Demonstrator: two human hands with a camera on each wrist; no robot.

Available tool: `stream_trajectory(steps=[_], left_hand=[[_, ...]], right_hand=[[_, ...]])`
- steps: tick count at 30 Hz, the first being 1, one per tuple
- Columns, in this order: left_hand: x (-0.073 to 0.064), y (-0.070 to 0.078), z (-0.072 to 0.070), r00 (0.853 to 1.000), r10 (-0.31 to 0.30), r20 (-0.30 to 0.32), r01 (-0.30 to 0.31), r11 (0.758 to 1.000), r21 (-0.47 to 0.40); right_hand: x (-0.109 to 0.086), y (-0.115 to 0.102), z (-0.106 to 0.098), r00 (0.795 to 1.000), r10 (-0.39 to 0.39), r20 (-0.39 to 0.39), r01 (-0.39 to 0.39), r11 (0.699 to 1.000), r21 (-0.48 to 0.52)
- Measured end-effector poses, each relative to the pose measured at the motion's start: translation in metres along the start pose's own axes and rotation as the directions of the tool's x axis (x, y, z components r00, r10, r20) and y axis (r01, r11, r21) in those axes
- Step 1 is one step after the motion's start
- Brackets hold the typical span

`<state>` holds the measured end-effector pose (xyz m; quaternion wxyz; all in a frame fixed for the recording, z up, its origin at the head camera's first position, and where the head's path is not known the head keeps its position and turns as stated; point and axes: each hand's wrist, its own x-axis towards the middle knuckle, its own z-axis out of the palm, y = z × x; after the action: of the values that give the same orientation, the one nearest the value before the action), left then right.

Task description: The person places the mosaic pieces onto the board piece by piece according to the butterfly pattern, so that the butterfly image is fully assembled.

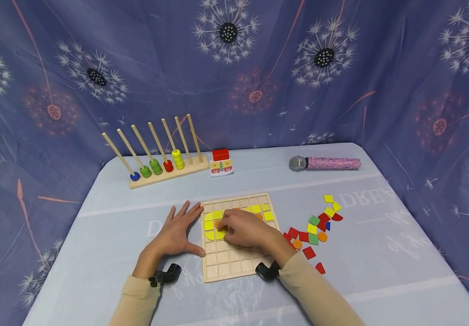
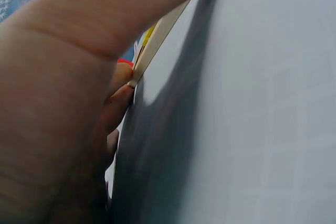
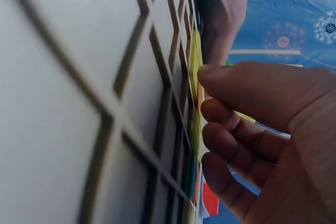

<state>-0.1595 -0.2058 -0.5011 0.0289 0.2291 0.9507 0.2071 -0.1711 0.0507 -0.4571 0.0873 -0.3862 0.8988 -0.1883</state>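
Grid board [image 1: 234,260] holds yellow tiles [image 1: 209,224]

Far left: I see a wooden peg rack [image 1: 165,173] at the back of the table [image 1: 381,253], seven tilted pegs, with blue, green, red and yellow rings low on five of them.
Beside the rack: I see a red block [image 1: 220,154] standing just behind a small butterfly card [image 1: 221,168], both just right of the rack's end.
Back right: I see a microphone [image 1: 324,163] lying on its side, grey mesh head to the left, glittery pink handle to the right.
Surface: I see a pale blue tablecloth with faint mirrored lettering.
Backdrop: I see a blue curtain [image 1: 258,68] printed with dandelion heads on all sides.
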Motion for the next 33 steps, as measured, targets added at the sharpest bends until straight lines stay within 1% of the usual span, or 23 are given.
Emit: stream_trajectory(steps=[5,9,12,14,19,24,29,33], left_hand=[[-0.002,-0.001,0.000,1.000,-0.007,-0.002,0.007,1.000,-0.002],[-0.004,-0.002,0.000,1.000,-0.019,-0.003,0.019,1.000,-0.003],[-0.003,-0.003,0.000,1.000,-0.020,0.004,0.020,1.000,-0.002],[-0.002,-0.003,0.000,1.000,-0.018,0.008,0.018,1.000,0.001],[0.000,-0.002,0.001,1.000,-0.012,0.016,0.012,1.000,0.002],[-0.001,-0.001,0.000,1.000,-0.020,0.020,0.020,1.000,0.000],[-0.001,0.000,0.000,0.999,-0.020,0.025,0.020,1.000,-0.001],[-0.001,0.000,-0.001,1.000,-0.017,0.016,0.017,1.000,-0.006]], right_hand=[[-0.010,0.008,-0.008,1.000,0.022,-0.013,-0.022,1.000,0.014],[-0.022,0.021,-0.015,0.999,0.036,-0.035,-0.035,0.999,0.034],[-0.035,0.034,-0.020,0.997,0.067,-0.048,-0.064,0.996,0.060],[-0.045,0.042,-0.024,0.993,0.101,-0.055,-0.097,0.992,0.075],[-0.073,0.062,-0.034,0.978,0.196,-0.067,-0.187,0.975,0.122],[-0.103,0.083,-0.039,0.961,0.266,-0.081,-0.256,0.960,0.116],[-0.132,0.102,-0.043,0.944,0.319,-0.088,-0.306,0.942,0.136],[-0.150,0.116,-0.047,0.932,0.346,-0.110,-0.328,0.932,0.154]])
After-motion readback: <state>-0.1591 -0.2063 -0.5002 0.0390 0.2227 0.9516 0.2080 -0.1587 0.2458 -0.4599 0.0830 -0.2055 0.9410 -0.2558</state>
